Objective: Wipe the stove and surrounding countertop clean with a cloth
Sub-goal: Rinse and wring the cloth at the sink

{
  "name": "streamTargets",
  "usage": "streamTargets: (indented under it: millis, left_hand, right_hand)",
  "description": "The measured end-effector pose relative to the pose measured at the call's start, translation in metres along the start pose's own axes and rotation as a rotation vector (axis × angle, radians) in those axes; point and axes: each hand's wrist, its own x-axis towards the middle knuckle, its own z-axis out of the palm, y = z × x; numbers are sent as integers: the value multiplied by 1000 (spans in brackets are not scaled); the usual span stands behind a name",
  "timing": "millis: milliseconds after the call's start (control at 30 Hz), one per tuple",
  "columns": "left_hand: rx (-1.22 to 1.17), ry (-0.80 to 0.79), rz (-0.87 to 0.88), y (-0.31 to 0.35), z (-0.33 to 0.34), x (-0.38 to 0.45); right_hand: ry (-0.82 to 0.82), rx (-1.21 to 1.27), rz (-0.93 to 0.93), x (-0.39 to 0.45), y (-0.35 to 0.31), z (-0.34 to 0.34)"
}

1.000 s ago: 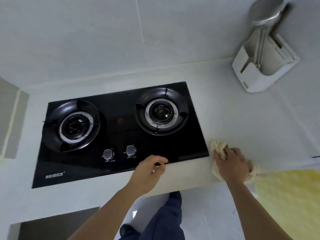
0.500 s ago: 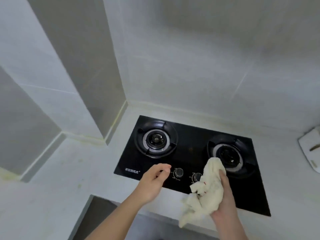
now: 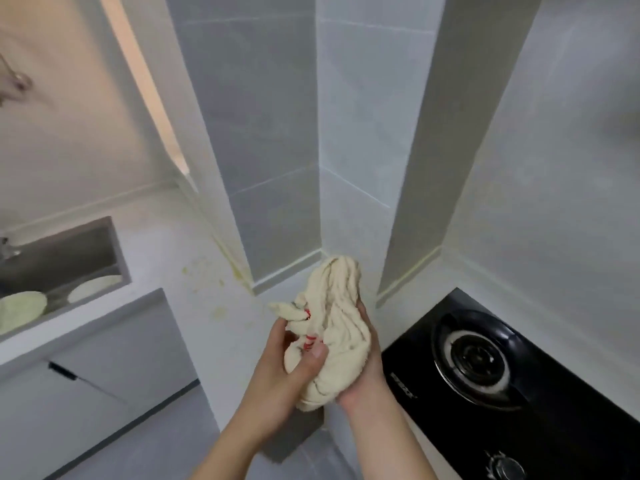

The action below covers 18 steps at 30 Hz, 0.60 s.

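Closest to the camera, both hands are working the cloth [image 3: 332, 327] in mid-air, above the countertop [image 3: 221, 258] corner. The left hand [image 3: 294, 365] is coming in from the left with its thumb and fingers curled round the lower bunched end. The right hand [image 3: 363, 362] is cradling the cloth from the right side and underneath, fingers wrapped up along its edge. So both are gripping it, neither is loose.

The cloth is bundled up long and narrow, its long axis running roughly up and away from the wrists, top end pointing at the tiled wall corner. It's not touching any surface right now.

Here's the bit that matters for the next move, I reckon: the stove [image 3: 519, 393] is sitting off to the right and a little lower, so the right hand is the nearer one for that. The yellowish stains [image 3: 204, 271] are lying on the countertop to the left and beyond the cloth, so the left hand is closer to those.

Further left, the sink [image 3: 69, 258] is holding a couple of plates [image 3: 93, 287]. Looks like regripping is going on before the next wipe, but which way it's heading I can't tell.
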Motion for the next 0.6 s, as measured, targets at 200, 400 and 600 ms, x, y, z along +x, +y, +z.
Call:
streamTargets:
  millis: [200, 400, 600]
  left_hand:
    - [58, 412, 87, -4, -140, -25]
    - [40, 594, 122, -10, -284, -55]
    - [104, 774, 87, -7, -424, -60]
  right_hand:
    - [-179, -96, 238, 59, 126, 86]
    - [-279, -194, 376, 108, 258, 170]
    - [-335, -559, 287, 148, 343, 258]
